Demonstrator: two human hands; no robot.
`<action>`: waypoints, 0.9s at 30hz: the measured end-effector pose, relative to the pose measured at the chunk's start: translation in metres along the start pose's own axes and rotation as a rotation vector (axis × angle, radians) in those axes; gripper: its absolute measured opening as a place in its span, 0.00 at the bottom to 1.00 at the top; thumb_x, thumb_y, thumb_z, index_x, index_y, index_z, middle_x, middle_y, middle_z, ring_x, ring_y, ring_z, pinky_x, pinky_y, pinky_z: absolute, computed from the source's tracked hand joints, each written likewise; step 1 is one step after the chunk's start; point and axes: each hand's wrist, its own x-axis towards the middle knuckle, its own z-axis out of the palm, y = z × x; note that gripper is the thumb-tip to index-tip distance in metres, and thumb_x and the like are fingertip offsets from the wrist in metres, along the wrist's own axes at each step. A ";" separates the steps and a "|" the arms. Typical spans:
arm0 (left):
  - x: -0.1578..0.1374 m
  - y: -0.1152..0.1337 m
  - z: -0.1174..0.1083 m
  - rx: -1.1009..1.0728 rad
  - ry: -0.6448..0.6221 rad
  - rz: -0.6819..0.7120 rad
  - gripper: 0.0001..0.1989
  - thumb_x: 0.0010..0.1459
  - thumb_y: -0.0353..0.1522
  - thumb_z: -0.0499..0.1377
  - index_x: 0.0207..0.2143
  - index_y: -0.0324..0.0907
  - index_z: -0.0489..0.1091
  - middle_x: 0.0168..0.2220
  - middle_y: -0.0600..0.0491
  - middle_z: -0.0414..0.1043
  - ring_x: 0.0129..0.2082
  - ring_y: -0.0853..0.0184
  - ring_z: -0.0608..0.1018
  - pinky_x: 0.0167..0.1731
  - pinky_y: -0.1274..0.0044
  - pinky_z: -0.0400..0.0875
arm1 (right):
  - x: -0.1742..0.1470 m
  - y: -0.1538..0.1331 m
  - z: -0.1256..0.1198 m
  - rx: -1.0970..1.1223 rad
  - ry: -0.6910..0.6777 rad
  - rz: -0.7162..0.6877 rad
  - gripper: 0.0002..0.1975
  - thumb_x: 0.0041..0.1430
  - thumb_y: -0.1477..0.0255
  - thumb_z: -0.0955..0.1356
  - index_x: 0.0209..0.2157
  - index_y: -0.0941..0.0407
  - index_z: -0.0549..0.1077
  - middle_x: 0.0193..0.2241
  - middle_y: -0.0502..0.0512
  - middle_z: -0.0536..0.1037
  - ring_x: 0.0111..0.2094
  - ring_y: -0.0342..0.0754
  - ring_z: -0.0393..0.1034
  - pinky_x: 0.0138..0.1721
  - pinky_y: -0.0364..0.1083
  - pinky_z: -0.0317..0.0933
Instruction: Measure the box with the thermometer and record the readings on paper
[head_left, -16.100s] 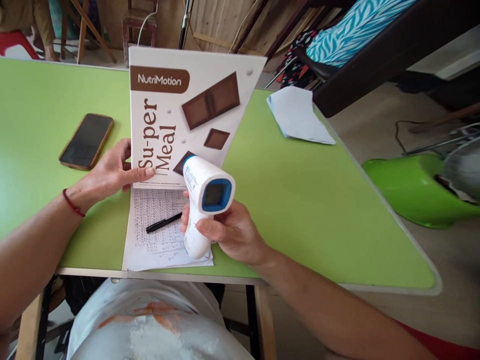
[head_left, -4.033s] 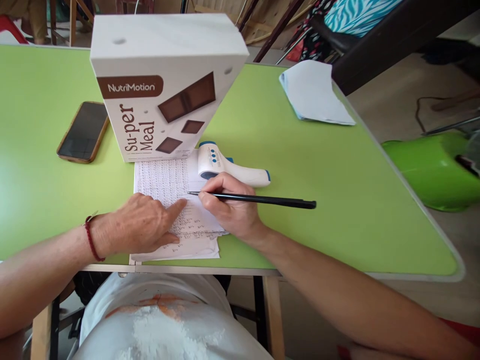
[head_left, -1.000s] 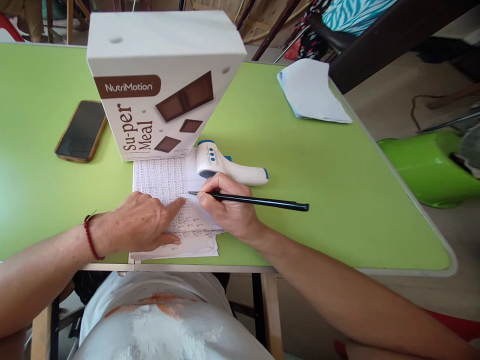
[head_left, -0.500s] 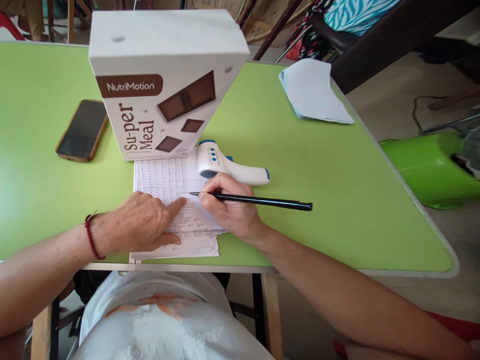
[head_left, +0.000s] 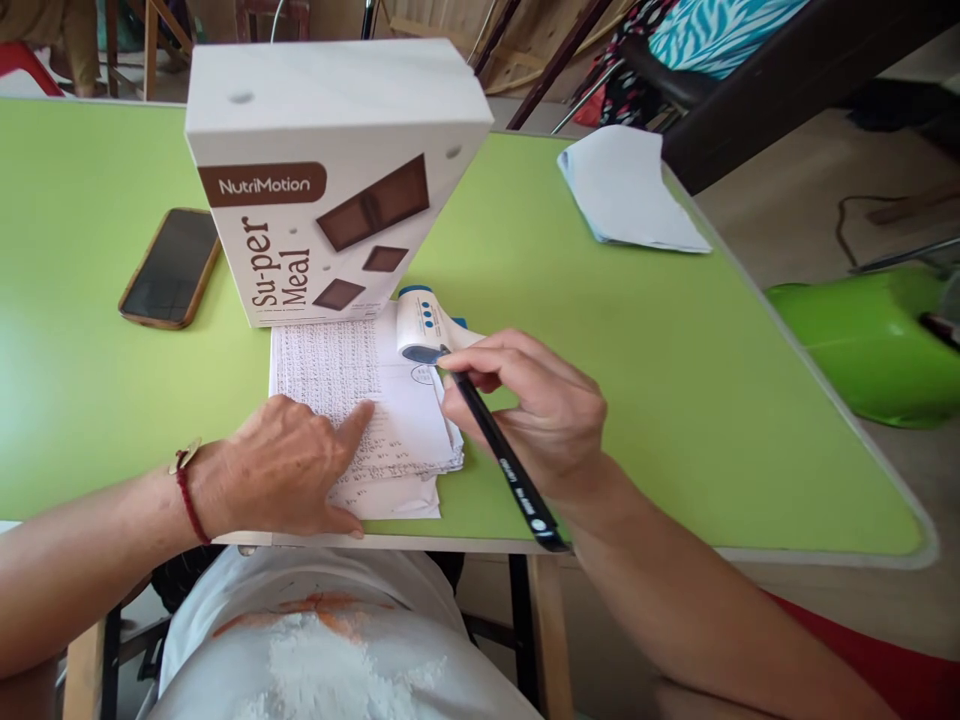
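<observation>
My left hand [head_left: 289, 465] rests on a stack of handwritten paper sheets [head_left: 409, 415], its index finger stretched out over the writing and the thumb apart near the lower edge. In my right hand [head_left: 536, 405] is a black pen [head_left: 502, 450], gripped between thumb and fingers with its tip up and left and its capped end toward me. The hand hovers at the right side of the sheets, in front of a white and blue infrared thermometer [head_left: 424, 325], whose handle it partly hides. Dense rows of small writing fill the left part of the top sheet, and a round mark shows near the thermometer.
A tall white NutriMotion box [head_left: 337, 130] stands behind the sheets. To its left lies a smartphone [head_left: 171, 268]. Folded papers [head_left: 626, 190] lie at the far right of the green table [head_left: 675, 400]. A green bin [head_left: 862, 345] is on the floor beyond the right edge.
My right hand has moved right, off the writing, and the pen has swung so its back end points down toward me. My left hand stays on the sheets, the view shifting slightly.
</observation>
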 end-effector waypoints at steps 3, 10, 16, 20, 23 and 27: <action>-0.002 0.001 0.001 0.009 0.033 0.002 0.47 0.56 0.54 0.60 0.65 0.30 0.56 0.27 0.45 0.78 0.28 0.53 0.79 0.28 0.69 0.67 | -0.001 0.004 -0.005 -0.057 -0.046 -0.054 0.13 0.55 0.82 0.69 0.38 0.51 0.77 0.30 0.52 0.76 0.27 0.46 0.72 0.25 0.47 0.65; -0.004 -0.001 0.002 -0.003 0.089 -0.015 0.40 0.55 0.52 0.62 0.61 0.34 0.61 0.26 0.46 0.77 0.26 0.54 0.78 0.27 0.69 0.65 | -0.002 0.009 -0.018 -0.193 -0.287 -0.129 0.10 0.56 0.79 0.68 0.34 0.49 0.78 0.33 0.54 0.79 0.33 0.51 0.73 0.30 0.50 0.65; -0.002 -0.005 0.004 0.012 0.066 -0.048 0.44 0.55 0.53 0.61 0.65 0.35 0.58 0.29 0.46 0.79 0.28 0.52 0.80 0.27 0.69 0.65 | -0.004 0.013 -0.026 -0.315 -0.409 -0.234 0.10 0.58 0.80 0.66 0.33 0.53 0.78 0.30 0.55 0.78 0.33 0.51 0.71 0.32 0.49 0.62; -0.001 -0.016 -0.001 -0.079 0.076 -0.056 0.38 0.53 0.53 0.63 0.58 0.38 0.68 0.27 0.48 0.78 0.25 0.59 0.77 0.25 0.73 0.63 | -0.010 0.014 -0.026 -0.356 -0.498 -0.240 0.10 0.57 0.81 0.66 0.31 0.54 0.77 0.29 0.55 0.76 0.32 0.50 0.70 0.34 0.50 0.62; -0.004 -0.036 -0.011 -0.293 0.343 -0.197 0.20 0.61 0.46 0.59 0.39 0.37 0.75 0.22 0.51 0.73 0.20 0.68 0.72 0.23 0.76 0.62 | -0.012 0.016 -0.024 -0.282 -0.535 -0.197 0.10 0.56 0.81 0.67 0.33 0.53 0.78 0.30 0.54 0.77 0.32 0.50 0.72 0.34 0.50 0.63; -0.004 -0.070 -0.019 -0.531 0.768 -0.185 0.17 0.62 0.42 0.60 0.46 0.38 0.72 0.27 0.52 0.75 0.26 0.68 0.75 0.28 0.76 0.69 | -0.013 0.027 -0.020 -0.118 -0.345 -0.081 0.08 0.57 0.75 0.69 0.38 0.51 0.78 0.33 0.54 0.79 0.34 0.50 0.74 0.35 0.51 0.69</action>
